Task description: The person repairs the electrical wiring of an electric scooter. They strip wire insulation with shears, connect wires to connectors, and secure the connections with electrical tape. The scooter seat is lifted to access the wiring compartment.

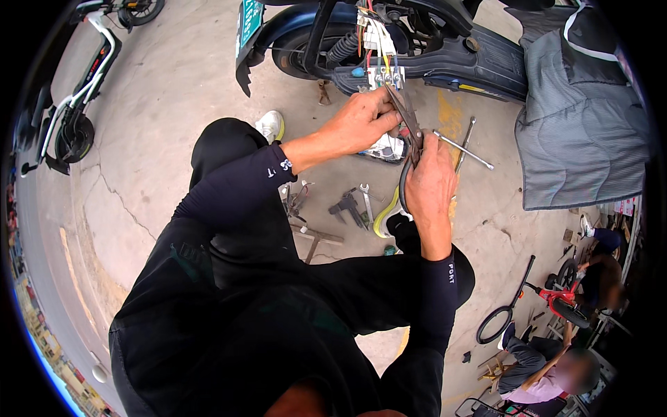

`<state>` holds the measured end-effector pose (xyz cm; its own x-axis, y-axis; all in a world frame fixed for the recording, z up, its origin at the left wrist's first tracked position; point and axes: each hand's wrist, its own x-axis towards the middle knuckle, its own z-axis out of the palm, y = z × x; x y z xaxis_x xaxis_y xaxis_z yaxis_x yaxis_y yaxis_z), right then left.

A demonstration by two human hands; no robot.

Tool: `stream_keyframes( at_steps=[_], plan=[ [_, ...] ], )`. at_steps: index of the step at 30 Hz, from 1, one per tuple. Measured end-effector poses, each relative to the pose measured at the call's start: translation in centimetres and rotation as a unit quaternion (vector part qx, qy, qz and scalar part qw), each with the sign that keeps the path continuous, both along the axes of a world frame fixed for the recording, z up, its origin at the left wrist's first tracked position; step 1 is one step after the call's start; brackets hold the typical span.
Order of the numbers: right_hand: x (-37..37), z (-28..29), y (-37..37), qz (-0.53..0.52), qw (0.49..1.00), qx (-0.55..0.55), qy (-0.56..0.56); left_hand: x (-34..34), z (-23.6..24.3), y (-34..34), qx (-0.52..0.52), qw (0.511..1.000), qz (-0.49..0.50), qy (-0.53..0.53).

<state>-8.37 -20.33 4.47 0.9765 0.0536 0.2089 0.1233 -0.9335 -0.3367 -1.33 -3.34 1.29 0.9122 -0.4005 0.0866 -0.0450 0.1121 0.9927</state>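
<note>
My right hand is closed around the handles of dark metal scissors. Their blades point away from me, up toward a white connector block with several coloured wires. My left hand is pinched just left of the blades, below that block. Whatever lies between its fingertips is too small to make out. The wires hang from the side of a dark electric scooter, next to its rear wheel and shock spring.
Beyond my right hand a cross-shaped lug wrench lies on the concrete. Between my feet are a spanner and a black power tool. A grey quilted cover drapes at right. Two other people sit lower right near a red bike.
</note>
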Motion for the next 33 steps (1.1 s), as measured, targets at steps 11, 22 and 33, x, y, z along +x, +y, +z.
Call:
stream_keyframes(
  at_steps=[11,22,33],
  plan=[
    [0.0,0.1,0.3,-0.006,1.000,0.011,0.022,-0.1,0.8,0.2,0.027,1.000,0.011,-0.004],
    [0.3,-0.8,0.7,-0.012,0.999,0.025,0.022,0.7,-0.7,0.6,0.040,0.999,-0.004,0.002],
    [0.7,-1.2,1.0,-0.014,0.999,0.027,0.027,1.0,-0.5,0.9,0.043,0.999,0.016,-0.023]
  ],
)
